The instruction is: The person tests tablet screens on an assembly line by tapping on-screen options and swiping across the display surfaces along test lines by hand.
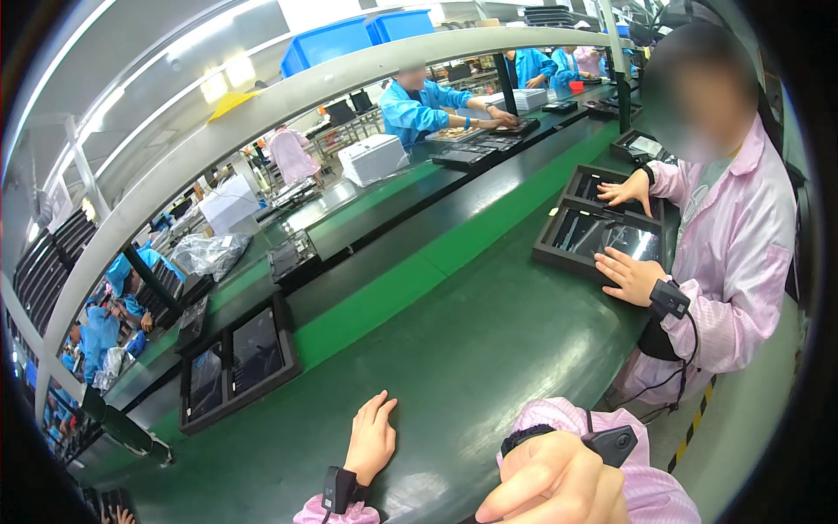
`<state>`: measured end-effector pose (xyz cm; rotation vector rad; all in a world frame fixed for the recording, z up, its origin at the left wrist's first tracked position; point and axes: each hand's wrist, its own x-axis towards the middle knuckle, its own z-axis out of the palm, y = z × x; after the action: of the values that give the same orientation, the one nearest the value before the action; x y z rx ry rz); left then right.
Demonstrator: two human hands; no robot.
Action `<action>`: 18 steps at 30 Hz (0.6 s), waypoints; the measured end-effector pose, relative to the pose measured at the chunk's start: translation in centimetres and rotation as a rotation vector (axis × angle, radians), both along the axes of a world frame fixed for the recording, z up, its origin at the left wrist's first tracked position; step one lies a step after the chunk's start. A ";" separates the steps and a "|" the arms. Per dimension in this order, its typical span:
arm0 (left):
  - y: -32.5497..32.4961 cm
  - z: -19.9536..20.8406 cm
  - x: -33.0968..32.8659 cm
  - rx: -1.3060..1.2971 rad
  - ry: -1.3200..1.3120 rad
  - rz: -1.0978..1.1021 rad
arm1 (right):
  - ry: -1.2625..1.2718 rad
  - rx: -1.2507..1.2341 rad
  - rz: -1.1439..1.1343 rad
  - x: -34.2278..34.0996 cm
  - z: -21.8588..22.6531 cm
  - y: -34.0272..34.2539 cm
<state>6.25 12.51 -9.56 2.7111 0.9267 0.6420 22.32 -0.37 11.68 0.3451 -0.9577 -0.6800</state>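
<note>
Head view: a black tray point(253, 394) lies flat on the green counter point(454, 367), its two dark panels point(255, 349) face up in separate compartments. The divider and raised rim presumably keep the panels apart and guard their edges; face up, their surfaces can be looked over.

Left hand point(371, 441): to the right of the tray and apart from it, fingers extended and nearly together, nothing held. It appears to rest on the counter, perhaps for support; contact cannot be confirmed.

Right hand point(559, 482): farther right of the tray, raised close to the camera, fingers curled. The palm side is hidden; whether it holds anything cannot be told.

A co-worker point(729, 231) stands well to the right of the tray, with spread hands point(630, 278) at a second tray point(559, 254), probably to steady it or its contents. That second tray lies to the right of the first and farther along the counter, likewise flat, with glossy contents facing up.
</note>
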 end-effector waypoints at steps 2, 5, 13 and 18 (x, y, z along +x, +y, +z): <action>0.1 0.0 0.0 0.007 -0.004 -0.004 | -0.150 -0.263 0.031 0.9 -0.4 -1.8; 0.1 0.1 0.0 0.021 -0.009 -0.015 | -0.357 -0.456 0.017 2.4 -1.6 -3.2; -0.2 0.0 0.0 0.011 -0.008 -0.003 | -0.366 -0.401 0.012 2.8 -2.4 -3.4; -0.4 0.3 0.0 -0.007 -0.008 0.010 | -0.263 -0.368 0.050 2.4 -1.4 -3.4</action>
<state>6.24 12.06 -9.22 2.6970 0.9399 0.6504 24.71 -3.76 10.29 0.1321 -1.2956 -0.4060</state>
